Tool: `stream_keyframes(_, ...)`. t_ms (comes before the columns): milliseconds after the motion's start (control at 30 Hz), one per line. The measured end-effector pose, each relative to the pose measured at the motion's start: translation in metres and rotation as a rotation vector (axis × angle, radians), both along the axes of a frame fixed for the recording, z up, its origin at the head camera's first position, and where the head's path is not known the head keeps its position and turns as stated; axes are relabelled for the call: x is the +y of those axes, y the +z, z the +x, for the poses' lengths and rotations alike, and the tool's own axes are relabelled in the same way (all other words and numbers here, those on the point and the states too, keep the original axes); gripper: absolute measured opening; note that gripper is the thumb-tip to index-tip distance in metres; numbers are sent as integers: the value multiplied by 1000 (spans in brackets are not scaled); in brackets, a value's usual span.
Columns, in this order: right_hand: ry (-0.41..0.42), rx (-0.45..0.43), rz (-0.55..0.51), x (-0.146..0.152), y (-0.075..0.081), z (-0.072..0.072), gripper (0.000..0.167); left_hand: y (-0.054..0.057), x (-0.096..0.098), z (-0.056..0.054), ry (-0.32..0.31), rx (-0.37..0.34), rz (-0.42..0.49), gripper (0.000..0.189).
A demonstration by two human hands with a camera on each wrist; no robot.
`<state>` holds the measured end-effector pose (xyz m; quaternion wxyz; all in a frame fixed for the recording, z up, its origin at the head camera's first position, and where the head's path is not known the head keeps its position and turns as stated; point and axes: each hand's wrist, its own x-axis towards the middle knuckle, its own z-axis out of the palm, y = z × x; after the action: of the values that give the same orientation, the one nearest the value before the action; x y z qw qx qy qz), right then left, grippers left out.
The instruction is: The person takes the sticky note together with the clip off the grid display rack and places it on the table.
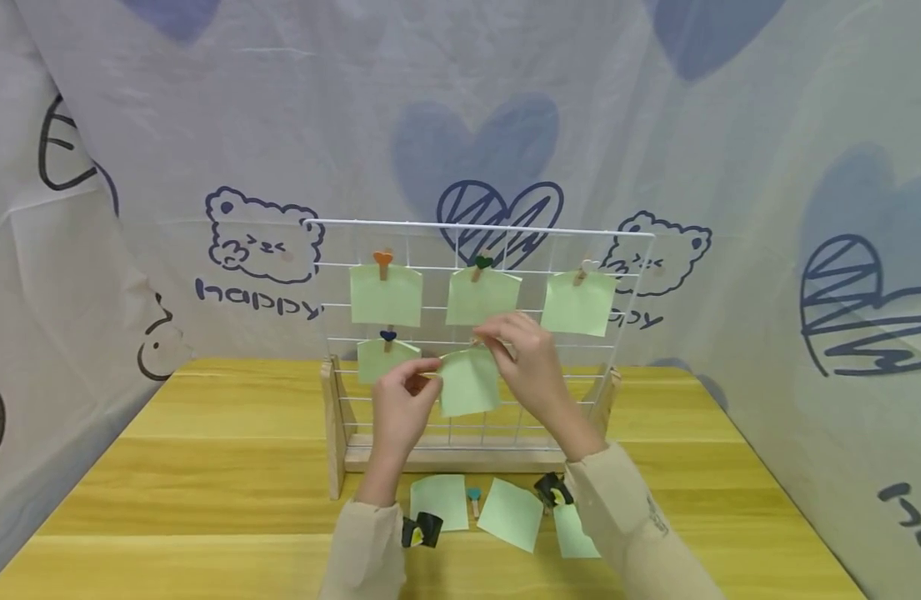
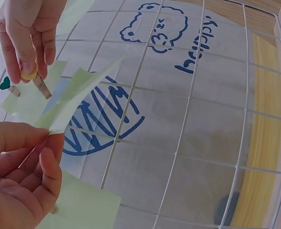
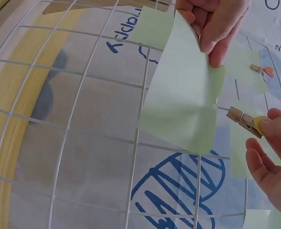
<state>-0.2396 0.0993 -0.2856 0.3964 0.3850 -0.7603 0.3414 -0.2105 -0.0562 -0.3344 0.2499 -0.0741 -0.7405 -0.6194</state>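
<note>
- Green note (image 1: 469, 387) is sitting before the wire grid (image 1: 475, 226), 6 o'clock from green-heart clip (image 1: 483, 264).
- We're judging slipping or crooked hanging possible if yellow clip (image 3: 245, 121) is catching only its edge.
- Left hand (image 1: 403, 404), 9 o'clock: pinching note's edge; right hand (image 1: 529, 362), 2 o'clock: pinching yellow clip, fingertips nearly together.

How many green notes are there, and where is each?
8: one note in the left hand; three across the top of the rack, one below at left; three on the table, one partly behind the right sleeve. More may be hidden.
</note>
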Motion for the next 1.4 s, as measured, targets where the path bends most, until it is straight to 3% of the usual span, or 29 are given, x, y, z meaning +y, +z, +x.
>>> stream_keyframes(333, 75, -74, -38, -1, -10, 4, 14, -8, -7, 3, -1, 15, 12, 7)
stream_keyframes(700, 106, -127, -87, -1, -23, 8, 10, -11, -19, 12, -20, -76, 27, 10)
stream_keyframes(867, 123, -162, -79, -2, -28, 10, 11, -14, -24, 15, -15, -81, 17, 9)
stream_keyframes(1100, 154, -214, -71, -4, -35, 14, 14, -20, -33, 19, 20, -161, -28, 8)
stream_keyframes(1400, 180, -272, -75, -7, -41, 22, 16, -22, -45, 24, -26, -196, -39, 10)
